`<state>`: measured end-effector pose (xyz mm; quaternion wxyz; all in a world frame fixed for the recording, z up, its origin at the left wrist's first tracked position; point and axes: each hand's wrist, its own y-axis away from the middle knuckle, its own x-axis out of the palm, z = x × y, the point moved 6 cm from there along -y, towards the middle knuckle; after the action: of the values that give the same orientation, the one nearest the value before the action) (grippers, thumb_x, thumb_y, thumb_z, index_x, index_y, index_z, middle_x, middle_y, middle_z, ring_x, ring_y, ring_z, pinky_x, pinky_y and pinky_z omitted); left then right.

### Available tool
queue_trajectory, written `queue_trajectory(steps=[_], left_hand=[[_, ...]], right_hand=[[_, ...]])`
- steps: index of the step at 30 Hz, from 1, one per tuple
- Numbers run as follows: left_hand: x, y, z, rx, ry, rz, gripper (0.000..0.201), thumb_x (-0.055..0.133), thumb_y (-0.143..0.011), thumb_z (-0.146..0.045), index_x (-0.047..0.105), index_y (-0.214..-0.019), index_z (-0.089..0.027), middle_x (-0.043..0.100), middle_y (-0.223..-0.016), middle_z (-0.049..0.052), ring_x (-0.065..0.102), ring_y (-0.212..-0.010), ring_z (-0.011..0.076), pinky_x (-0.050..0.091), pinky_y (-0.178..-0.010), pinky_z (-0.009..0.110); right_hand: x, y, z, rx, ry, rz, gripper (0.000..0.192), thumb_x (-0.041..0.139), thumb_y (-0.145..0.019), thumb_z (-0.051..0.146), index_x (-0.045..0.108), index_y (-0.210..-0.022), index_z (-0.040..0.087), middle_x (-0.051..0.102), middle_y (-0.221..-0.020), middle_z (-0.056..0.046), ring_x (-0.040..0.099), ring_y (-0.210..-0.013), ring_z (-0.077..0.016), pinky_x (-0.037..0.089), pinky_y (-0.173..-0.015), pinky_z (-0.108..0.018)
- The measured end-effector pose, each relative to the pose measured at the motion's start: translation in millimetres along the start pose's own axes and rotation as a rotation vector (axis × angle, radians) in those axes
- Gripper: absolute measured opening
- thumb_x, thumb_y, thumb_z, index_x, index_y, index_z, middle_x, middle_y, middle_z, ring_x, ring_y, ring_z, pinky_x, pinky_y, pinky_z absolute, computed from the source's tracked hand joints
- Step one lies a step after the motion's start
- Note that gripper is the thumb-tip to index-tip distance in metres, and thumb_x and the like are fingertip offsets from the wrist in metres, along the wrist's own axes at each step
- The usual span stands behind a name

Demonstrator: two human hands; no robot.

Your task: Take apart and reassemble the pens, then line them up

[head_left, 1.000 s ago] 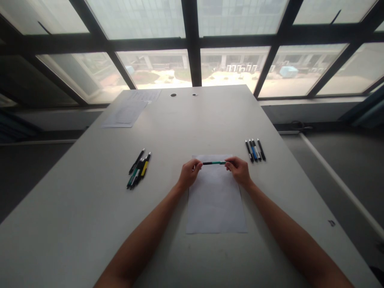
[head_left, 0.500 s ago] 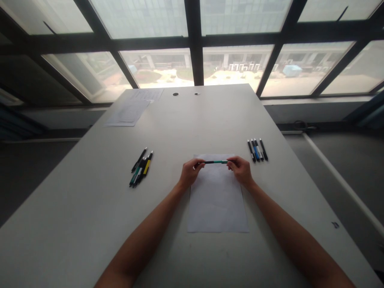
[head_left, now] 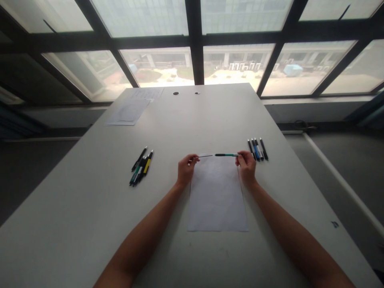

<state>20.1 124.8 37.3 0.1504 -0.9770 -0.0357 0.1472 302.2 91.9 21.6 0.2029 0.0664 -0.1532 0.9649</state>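
L hand (head_left: 186, 170) pinches thin, straight dark rod (head_left: 206, 156); R hand (head_left: 247, 166) grips slim green-and-black plastic-looking pen (head_left: 223, 155), both nr white paper sheet's (head_left: 217, 200) far edge. Risk: fingertip-only hold, so rod could slip, or bend if tips meet askew.

Held pen (head_left: 225, 155) smooth plastic; sheet (head_left: 218, 200) matt paper; tabletop (head_left: 198, 128) smooth, faint sheen; window panes (head_left: 240, 18) glass.
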Motion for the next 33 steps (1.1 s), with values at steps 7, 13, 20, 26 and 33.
queue_trajectory(steps=[7, 13, 20, 26, 33], left_hand=[[-8.6, -1, 5, -0.032, 0.094, -0.115, 0.026, 0.064, -0.089, -0.043, 0.069, -0.091, -0.018, 0.071, -0.077, 0.003, 0.064, -0.072, 0.0152, 0.050, -0.068, 0.026], [-6.1, 0, 6, -0.039, 0.086, -0.087, 0.030, 0.062, -0.090, -0.047, 0.068, -0.093, -0.018, 0.071, -0.078, 0.004, 0.065, -0.073, 0.0155, 0.051, -0.069, 0.027], [2.3, 1, -4, 0.016, -0.006, 0.041, 0.031, 0.058, -0.093, -0.046, 0.069, -0.086, -0.018, 0.070, -0.079, 0.003, 0.065, -0.076, 0.0151, 0.048, -0.069, 0.026], [10.9, 2, -12, 0.159, -0.129, 0.154, 0.026, 0.059, -0.094, -0.041, 0.070, -0.084, -0.020, 0.065, -0.080, 0.002, 0.057, -0.073, 0.0140, 0.045, -0.069, 0.026], [18.2, 4, -10, 0.245, -0.281, 0.204, 0.017, 0.063, -0.092, -0.036, 0.072, -0.086, -0.023, 0.069, -0.086, 0.004, 0.060, -0.085, 0.0186, 0.046, -0.083, 0.033]], right_hand=[[-11, -4, -9, 0.030, -0.081, -0.137, 0.012, 0.062, -0.085, 0.029, 0.059, -0.094, 0.021, 0.054, -0.068, 0.004, 0.051, -0.055, -0.0102, 0.039, -0.050, -0.023], [-5, -3, -7, 0.030, 0.090, -0.073, 0.015, 0.061, -0.086, 0.032, 0.061, -0.096, 0.021, 0.059, -0.071, 0.001, 0.055, -0.058, -0.0127, 0.044, -0.053, -0.025], [15, 5, -3, -0.079, 0.504, 0.156, 0.018, 0.064, -0.088, 0.033, 0.071, -0.097, 0.019, 0.072, -0.084, -0.006, 0.064, -0.073, -0.0192, 0.050, -0.066, -0.031], [22, 9, 3, -0.274, 0.760, 0.226, 0.012, 0.063, -0.089, 0.024, 0.072, -0.096, 0.021, 0.070, -0.093, -0.008, 0.059, -0.093, -0.0260, 0.048, -0.084, -0.041], [26, 11, 6, -0.318, 0.868, 0.238, 0.013, 0.065, -0.088, 0.022, 0.073, -0.097, 0.022, 0.065, -0.099, -0.011, 0.053, -0.098, -0.0284, 0.045, -0.090, -0.044]])
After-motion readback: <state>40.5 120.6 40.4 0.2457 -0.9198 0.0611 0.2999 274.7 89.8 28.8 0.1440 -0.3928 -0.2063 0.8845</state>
